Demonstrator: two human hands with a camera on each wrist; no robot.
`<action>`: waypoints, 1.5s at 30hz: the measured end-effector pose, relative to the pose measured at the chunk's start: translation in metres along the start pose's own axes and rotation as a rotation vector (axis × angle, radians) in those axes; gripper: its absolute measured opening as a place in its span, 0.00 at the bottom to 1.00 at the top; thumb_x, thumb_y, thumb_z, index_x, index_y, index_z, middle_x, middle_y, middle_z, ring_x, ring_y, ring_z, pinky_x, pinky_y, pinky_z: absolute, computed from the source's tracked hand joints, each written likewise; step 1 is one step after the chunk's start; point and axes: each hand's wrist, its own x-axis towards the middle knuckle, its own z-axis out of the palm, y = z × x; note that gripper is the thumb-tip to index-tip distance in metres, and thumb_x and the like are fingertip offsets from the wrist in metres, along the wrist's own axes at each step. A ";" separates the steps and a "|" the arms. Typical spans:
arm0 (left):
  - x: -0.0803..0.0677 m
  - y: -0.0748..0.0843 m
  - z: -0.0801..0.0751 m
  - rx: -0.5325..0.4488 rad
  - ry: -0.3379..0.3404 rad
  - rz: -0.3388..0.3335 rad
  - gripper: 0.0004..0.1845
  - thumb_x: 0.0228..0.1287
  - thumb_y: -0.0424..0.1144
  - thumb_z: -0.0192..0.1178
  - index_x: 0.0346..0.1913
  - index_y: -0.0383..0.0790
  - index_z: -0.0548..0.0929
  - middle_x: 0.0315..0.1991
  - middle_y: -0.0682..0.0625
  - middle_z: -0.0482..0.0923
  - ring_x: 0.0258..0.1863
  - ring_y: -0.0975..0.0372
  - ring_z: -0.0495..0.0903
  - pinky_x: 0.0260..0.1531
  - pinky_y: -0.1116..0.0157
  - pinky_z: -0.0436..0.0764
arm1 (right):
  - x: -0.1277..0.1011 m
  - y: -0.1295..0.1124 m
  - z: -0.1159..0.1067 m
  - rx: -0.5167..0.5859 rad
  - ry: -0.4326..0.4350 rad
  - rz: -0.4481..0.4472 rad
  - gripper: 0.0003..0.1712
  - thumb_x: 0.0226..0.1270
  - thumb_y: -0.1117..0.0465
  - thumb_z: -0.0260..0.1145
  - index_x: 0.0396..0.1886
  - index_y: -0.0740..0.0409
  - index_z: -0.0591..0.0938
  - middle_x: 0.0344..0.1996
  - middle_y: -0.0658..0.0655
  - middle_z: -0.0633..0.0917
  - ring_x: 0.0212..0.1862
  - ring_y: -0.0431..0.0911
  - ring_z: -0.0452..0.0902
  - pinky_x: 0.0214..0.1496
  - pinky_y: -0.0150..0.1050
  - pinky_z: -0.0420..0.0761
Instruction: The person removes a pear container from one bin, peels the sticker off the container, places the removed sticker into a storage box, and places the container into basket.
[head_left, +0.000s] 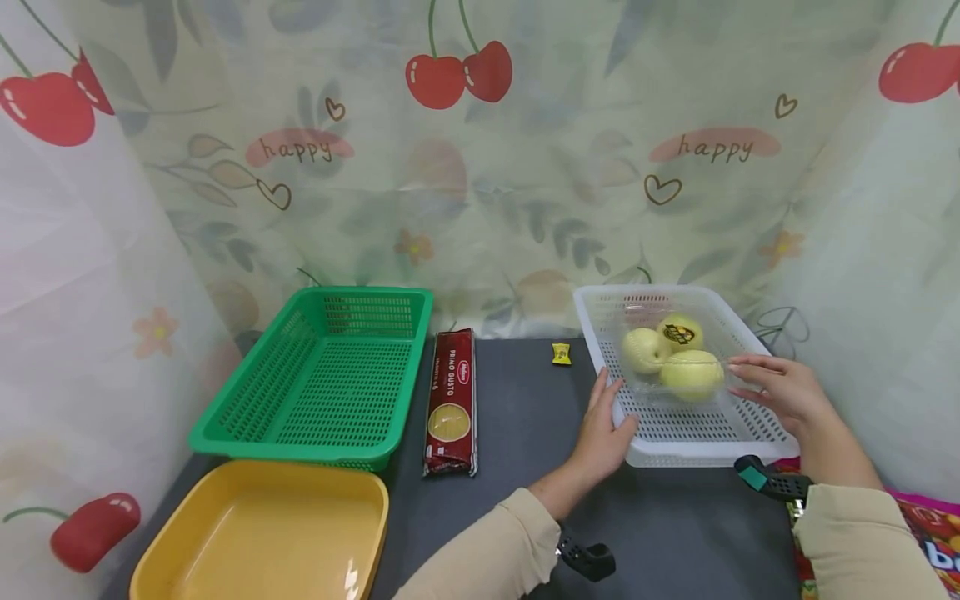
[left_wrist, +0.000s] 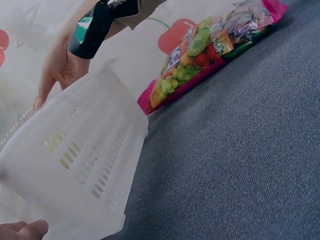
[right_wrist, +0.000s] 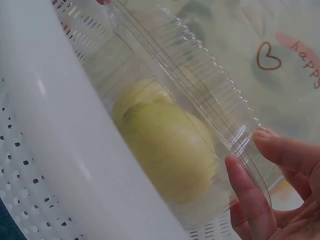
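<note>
The clear plastic clamshell of yellow apples (head_left: 675, 358) sits inside the white perforated basket (head_left: 720, 429), at the right of the dark grey table (head_left: 525, 417). Three pale yellow fruits show through it, one with a dark round sticker facing up. The right wrist view shows the ribbed transparent lid (right_wrist: 200, 65) close over one apple (right_wrist: 165, 145), so the pack is closed and the fruit stays together as one thing to grip.

The right hand (head_left: 780, 392) is at the clamshell's right side, with its fingers (right_wrist: 247, 195) laid along the clear edge and lightly curved; they touch the plastic, but whether they already grip it I cannot tell. The left hand (head_left: 603, 429) lies with straight fingers against the basket's near left rim and wall, at the clamshell's left side. With one hand on each side, the wide, slippery pack can be held level from both ends, which seems to be the reason for the stance.

A small yellow sachet (head_left: 561, 354) lies on the table just left of the basket's far corner. Further left is a dark red packet of spaghetti (head_left: 452, 404), lying lengthwise beside a green perforated basket (head_left: 225, 429); nothing shows inside that one. A yellow tray (head_left: 180, 542) stands in front of it. In the left wrist view a bright candy bag (left_wrist: 210, 50) lies on the table beyond the white basket, near the right forearm. A cherry-print curtain (head_left: 480, 167) closes in the table.
</note>
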 end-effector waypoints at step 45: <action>0.005 0.055 -0.095 0.192 -0.025 -0.049 0.22 0.67 0.44 0.53 0.62 0.41 0.71 0.66 0.45 0.65 0.67 0.53 0.63 0.63 0.52 0.66 | -0.054 -0.032 0.009 0.294 -0.118 -0.124 0.09 0.64 0.65 0.61 0.35 0.53 0.87 0.34 0.41 0.84 0.38 0.33 0.78 0.35 0.33 0.84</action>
